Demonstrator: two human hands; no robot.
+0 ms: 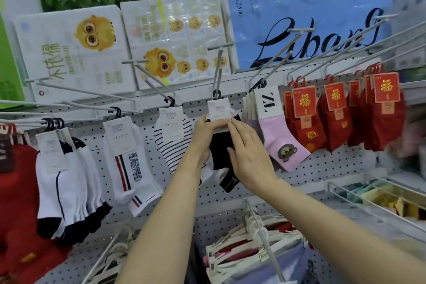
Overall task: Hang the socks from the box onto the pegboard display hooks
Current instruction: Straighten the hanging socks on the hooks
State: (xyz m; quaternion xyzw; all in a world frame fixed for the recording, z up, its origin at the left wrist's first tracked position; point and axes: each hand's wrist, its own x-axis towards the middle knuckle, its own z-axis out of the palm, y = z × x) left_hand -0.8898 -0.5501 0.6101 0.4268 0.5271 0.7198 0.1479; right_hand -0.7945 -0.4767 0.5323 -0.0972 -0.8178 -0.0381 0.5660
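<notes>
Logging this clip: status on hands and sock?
Both hands, left and right, grip the black sock. Its hanger is on the hook. Neighbouring striped sock close.

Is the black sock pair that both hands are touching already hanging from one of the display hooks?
Yes, the black sock pair hangs by its small black hanger from a display hook, while the left hand and right hand hold it.
</notes>
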